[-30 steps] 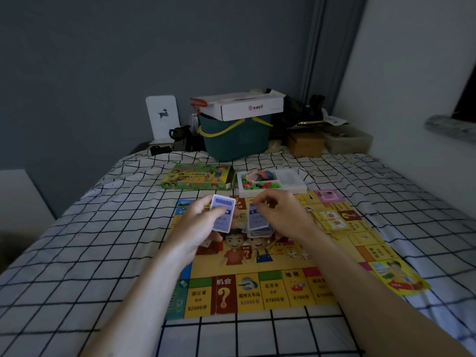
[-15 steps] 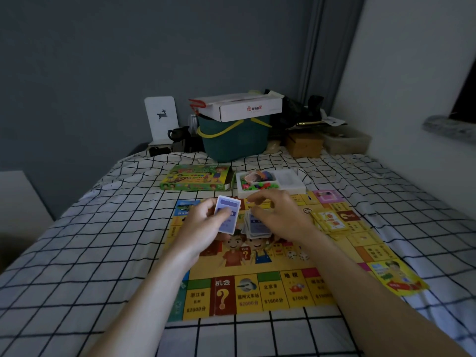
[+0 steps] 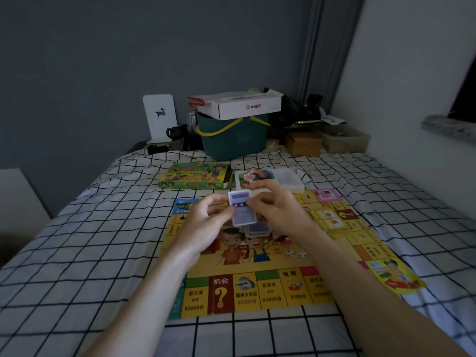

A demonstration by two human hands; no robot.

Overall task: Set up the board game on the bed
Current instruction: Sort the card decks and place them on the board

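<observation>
- The room I see is dim and a bit blue-grey.
- The white wall (image 3: 401,81) at 2 o'clock is the brightest part.
- My arms drop soft, faint shadows on the board (image 3: 257,284).
- Edges bend outward at 9 and 3 o'clock.
- Small board print looks fuzzy.

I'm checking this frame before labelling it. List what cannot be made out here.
Head view only:
- Print on the blue-backed card: blurred; pinched between left hand and right hand.
- Loose pile of blue cards on the yellow game board: count hidden by that card and the hands.
- White plastic tray: contents partly hidden by the right hand's fingers.
- Two white dice: pips too small.
</observation>
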